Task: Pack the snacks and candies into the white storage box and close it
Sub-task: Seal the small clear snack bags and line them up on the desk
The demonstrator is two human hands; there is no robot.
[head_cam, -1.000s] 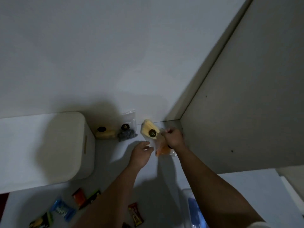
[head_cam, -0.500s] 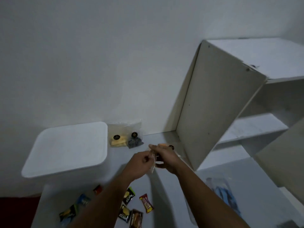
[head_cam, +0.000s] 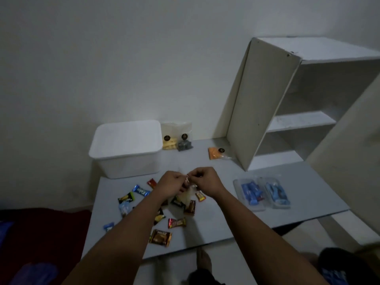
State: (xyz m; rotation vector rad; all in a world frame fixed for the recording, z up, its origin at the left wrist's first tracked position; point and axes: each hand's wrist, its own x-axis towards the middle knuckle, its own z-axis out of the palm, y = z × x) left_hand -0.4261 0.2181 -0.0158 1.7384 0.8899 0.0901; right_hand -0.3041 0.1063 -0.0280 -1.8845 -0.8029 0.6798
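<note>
The white storage box stands at the table's back left with its lid on. My left hand and my right hand pinch the top of a clear snack bag that hangs between them above the table's middle. Several wrapped candies lie scattered below, among them a blue one, a brown one and a red one. Two clear snack bags lean on the wall beside the box. An orange snack bag lies near the shelf.
A white shelf unit stands at the right on the grey table. Two clear cases with blue items lie at the table's right. A dark red cloth is at the lower left. My feet show below the table's front edge.
Both hands drew back from the wall corner to the table's middle with the clear bag. The orange bag now lies by the shelf. The camera tilted down.
</note>
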